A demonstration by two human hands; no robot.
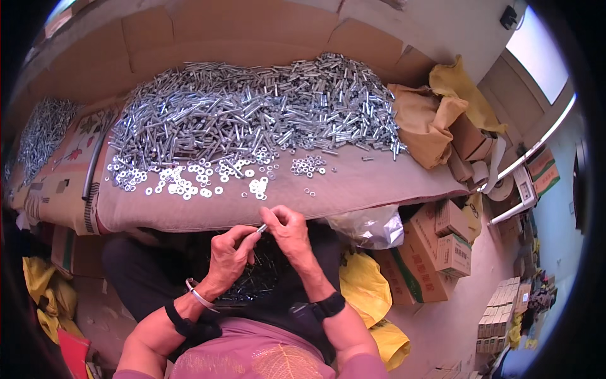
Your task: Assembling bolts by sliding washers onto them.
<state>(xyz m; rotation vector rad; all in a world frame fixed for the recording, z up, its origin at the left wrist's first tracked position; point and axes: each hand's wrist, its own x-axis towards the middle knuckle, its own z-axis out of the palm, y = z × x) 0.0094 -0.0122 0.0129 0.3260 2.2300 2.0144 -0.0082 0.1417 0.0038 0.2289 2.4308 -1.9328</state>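
Note:
A short silvery bolt (261, 228) sticks up from between the thumb and fingers of my left hand (228, 258), which is closed around its lower part. My right hand (288, 232) is pinched at the bolt's upper end; any small piece between those fingertips is hidden. Just beyond my hands, on the padded brown surface (353, 183), lie loose flat washers (183, 183) and a small cluster of nuts or rings (307, 165). Behind them spreads a large heap of metal bolts (252, 107). Below my hands, between my legs, is a dark pile of small metal parts (252, 281).
Cardboard (221, 31) stands behind the heap. At right are a brown sack (429, 117), a clear plastic bag (372, 227), cartons (435, 249) and yellow bags (365, 284). Another bolt pile (47, 129) lies at far left. Stacked small boxes (499, 316) sit on the floor.

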